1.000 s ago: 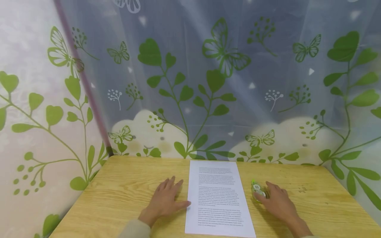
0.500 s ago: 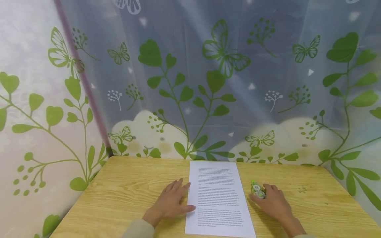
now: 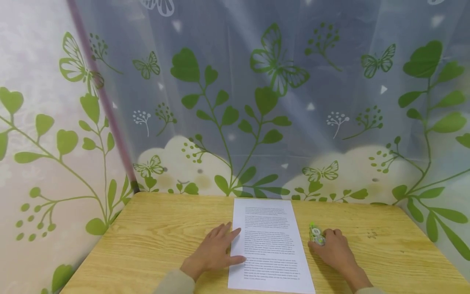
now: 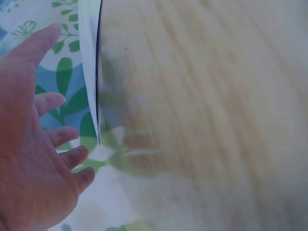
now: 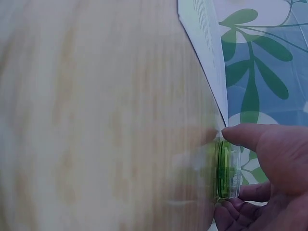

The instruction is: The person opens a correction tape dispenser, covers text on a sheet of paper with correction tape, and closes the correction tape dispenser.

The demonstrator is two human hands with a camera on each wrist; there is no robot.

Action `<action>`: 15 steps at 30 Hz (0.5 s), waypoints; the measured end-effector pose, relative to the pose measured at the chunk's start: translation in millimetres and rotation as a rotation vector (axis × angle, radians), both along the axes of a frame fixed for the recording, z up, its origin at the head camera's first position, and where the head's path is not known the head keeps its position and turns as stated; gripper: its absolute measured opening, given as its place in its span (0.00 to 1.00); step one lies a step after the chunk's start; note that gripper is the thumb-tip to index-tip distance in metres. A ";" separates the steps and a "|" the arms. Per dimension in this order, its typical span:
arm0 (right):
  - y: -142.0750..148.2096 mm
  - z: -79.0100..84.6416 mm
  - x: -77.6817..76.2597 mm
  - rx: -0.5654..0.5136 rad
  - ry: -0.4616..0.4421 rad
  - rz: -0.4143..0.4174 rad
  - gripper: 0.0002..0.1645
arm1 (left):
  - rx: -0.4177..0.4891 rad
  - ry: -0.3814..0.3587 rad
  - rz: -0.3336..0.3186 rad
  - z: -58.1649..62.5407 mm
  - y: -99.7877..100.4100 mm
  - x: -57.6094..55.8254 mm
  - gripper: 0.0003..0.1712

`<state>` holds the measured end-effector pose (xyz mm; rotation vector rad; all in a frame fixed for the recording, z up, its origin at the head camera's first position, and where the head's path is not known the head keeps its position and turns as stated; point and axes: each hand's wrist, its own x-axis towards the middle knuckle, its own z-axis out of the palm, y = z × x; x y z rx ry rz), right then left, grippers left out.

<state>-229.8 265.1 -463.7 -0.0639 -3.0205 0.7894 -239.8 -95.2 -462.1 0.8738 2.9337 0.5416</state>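
Note:
A small green-and-clear correction tape dispenser (image 3: 316,234) with two round reels lies on the table, right of the printed sheet. My right hand (image 3: 335,250) grips its near end. In the right wrist view the thumb is at one side of the correction tape (image 5: 227,168) and the curled fingers at the other. The white sheet of paper (image 3: 269,245), covered in paragraphs of print, lies flat at the middle. My left hand (image 3: 216,249) is spread with straight fingers, its thumb and index fingertip over the sheet's left edge. Nothing is in its palm.
The wooden table (image 3: 154,228) reaches back to a hanging curtain (image 3: 227,102) printed with green leaves, butterflies and clouds. A small paw-like mark (image 3: 372,234) shows on the tabletop at right.
My left hand has slid right, from beside the paper onto its left edge. The right hand has closed around the correction tape, which has shifted slightly left.

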 end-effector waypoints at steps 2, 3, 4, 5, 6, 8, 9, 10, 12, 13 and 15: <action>-0.8 -0.1 0.3 0.006 0.008 -0.004 0.45 | -0.010 0.003 0.001 0.5 0.2 -0.2 0.48; -1.1 -0.1 0.5 0.011 0.011 -0.006 0.45 | -0.012 0.003 0.002 0.8 0.3 -0.4 0.48; -1.4 0.0 0.7 0.015 0.014 -0.008 0.44 | -0.015 0.005 0.002 1.0 0.3 -0.4 0.48; -1.6 0.2 1.1 0.017 0.020 -0.008 0.44 | -0.017 0.010 0.003 1.0 0.3 -0.5 0.48; -1.7 0.4 1.1 0.018 0.022 -0.010 0.44 | -0.020 0.015 0.002 1.1 0.1 -0.6 0.48; -1.9 1.0 1.2 0.021 0.029 -0.010 0.43 | -0.020 0.017 0.000 1.1 0.1 -1.0 0.48; -2.0 1.3 1.2 0.025 0.031 -0.009 0.43 | -0.018 0.015 0.000 1.1 0.2 -1.2 0.48; -2.1 1.5 1.3 0.027 0.036 -0.006 0.43 | -0.016 0.013 0.000 1.0 0.3 -1.3 0.48; -2.2 1.7 1.3 0.029 0.041 -0.002 0.42 | -0.008 0.000 0.002 1.2 0.7 -1.2 0.48; -2.1 1.6 1.5 0.030 0.043 0.000 0.42 | -0.002 -0.010 0.003 1.2 1.0 -1.0 0.48; -1.7 1.1 1.6 0.029 0.043 0.002 0.43 | 0.009 -0.021 0.006 1.8 1.7 -0.7 0.48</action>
